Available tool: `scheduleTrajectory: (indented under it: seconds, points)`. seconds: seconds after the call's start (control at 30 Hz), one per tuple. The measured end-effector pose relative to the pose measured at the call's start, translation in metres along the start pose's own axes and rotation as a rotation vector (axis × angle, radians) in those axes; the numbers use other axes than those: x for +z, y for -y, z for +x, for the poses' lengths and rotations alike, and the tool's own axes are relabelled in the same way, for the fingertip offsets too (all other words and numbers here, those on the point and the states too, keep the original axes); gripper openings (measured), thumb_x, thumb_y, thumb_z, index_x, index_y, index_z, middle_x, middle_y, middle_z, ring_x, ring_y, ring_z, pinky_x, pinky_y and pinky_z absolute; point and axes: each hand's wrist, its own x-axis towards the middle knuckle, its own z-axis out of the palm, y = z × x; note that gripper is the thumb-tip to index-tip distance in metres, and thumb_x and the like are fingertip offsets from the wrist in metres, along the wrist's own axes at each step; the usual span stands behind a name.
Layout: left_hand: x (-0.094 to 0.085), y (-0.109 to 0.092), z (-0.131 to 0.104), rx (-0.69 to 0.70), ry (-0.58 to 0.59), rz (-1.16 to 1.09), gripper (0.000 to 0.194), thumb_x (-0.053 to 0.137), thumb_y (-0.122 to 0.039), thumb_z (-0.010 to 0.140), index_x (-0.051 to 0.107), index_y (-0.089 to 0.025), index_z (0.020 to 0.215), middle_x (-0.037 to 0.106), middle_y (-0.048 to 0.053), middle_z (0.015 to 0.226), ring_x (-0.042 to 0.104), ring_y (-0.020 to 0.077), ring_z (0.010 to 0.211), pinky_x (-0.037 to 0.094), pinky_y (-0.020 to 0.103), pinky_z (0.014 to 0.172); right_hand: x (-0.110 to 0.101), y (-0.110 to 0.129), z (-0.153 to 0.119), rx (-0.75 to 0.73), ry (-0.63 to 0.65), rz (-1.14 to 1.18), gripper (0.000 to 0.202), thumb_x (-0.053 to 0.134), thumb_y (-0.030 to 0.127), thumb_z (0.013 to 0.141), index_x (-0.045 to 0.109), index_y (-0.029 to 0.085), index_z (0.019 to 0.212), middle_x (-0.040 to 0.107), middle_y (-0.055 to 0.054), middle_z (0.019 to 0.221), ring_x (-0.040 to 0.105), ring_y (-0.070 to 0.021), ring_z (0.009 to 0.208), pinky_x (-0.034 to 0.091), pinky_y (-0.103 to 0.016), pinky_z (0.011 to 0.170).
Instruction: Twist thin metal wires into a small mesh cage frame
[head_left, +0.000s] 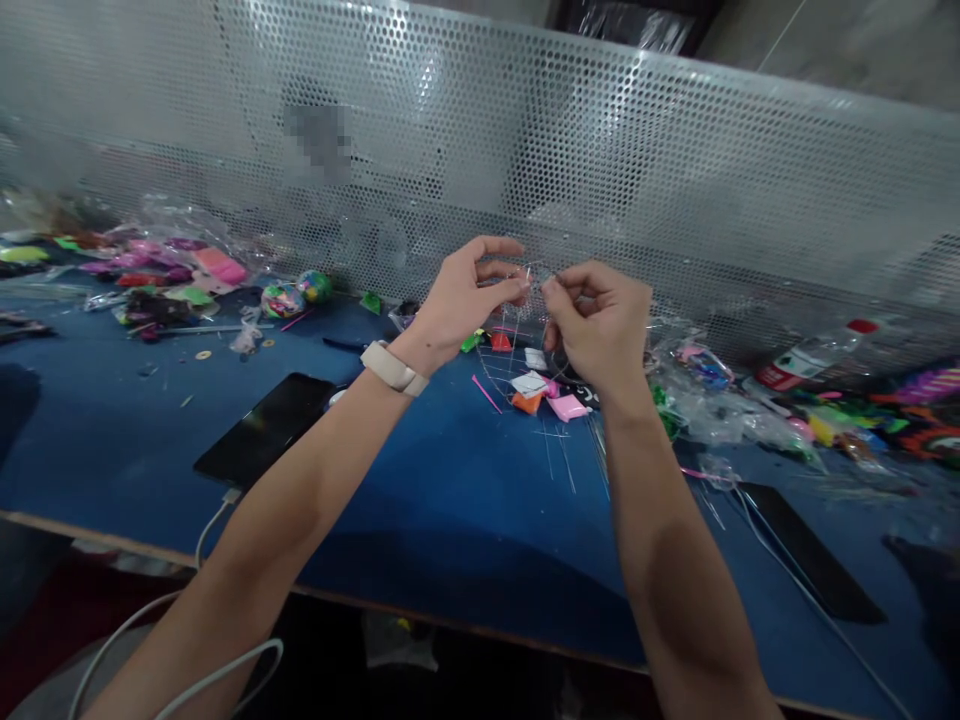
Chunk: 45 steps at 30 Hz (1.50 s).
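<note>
The left hand (472, 295) and right hand (600, 315) each pinch, thumb against forefinger, what looks like a thin wire frame (514, 335), raised above the tabletop (450, 470) toward its back edge; a steady left pinch and small, light right-hand moves would best avoid kinking it or snagging the pink packet (568, 407) below

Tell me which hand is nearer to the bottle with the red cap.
Right. The right hand is to the left of the bottle, apart from it; the left hand is farther left, on the right hand's far side from the bottle.
</note>
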Motion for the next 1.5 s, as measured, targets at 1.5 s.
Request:
scheduleTrajectory:
  seconds: [1.5]
  points:
    - [-0.0066, 0.0015, 0.0070, 0.166, -0.091, 0.077, 0.016, 0.079, -0.013, 0.093, 0.071, -0.021, 0.103, 0.076, 0.002, 0.089, 0.073, 0.0141, 0.087, 0.058, 0.029, 0.085, 0.0017, -0.0016, -0.0009, 0.068, 0.131, 0.049, 0.027, 0.086, 0.038, 0.094, 0.070, 0.027, 0.076, 0.058, 0.007, 0.051, 0.058, -0.0138, 0.038, 0.043, -0.029, 0.038]
